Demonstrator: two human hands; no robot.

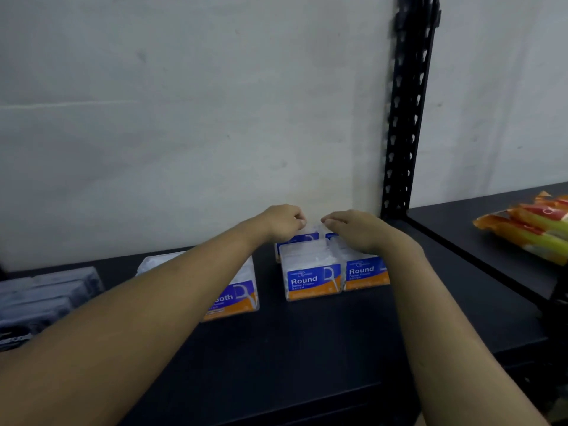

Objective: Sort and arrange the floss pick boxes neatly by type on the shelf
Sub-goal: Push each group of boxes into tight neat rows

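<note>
Two clear floss pick boxes labelled "Round" stand side by side on the black shelf (307,348), the front left one (311,279) and the front right one (365,272). Behind them, against the wall, stand two more Round boxes, the rear left (297,239) and the rear right (331,236), both mostly hidden. My left hand (284,222) curls its fingers over the top of the rear left box. My right hand (353,230) lies palm down with bent fingers over the rear right box. A "Smooth" box (238,295) lies further left, partly under my left forearm.
Dark clear boxes (40,299) are stacked at the far left of the shelf. A black perforated upright (402,118) stands right of the Round boxes. Orange and yellow packets (528,232) lie on the neighbouring shelf at the right. A pale wall backs the shelf.
</note>
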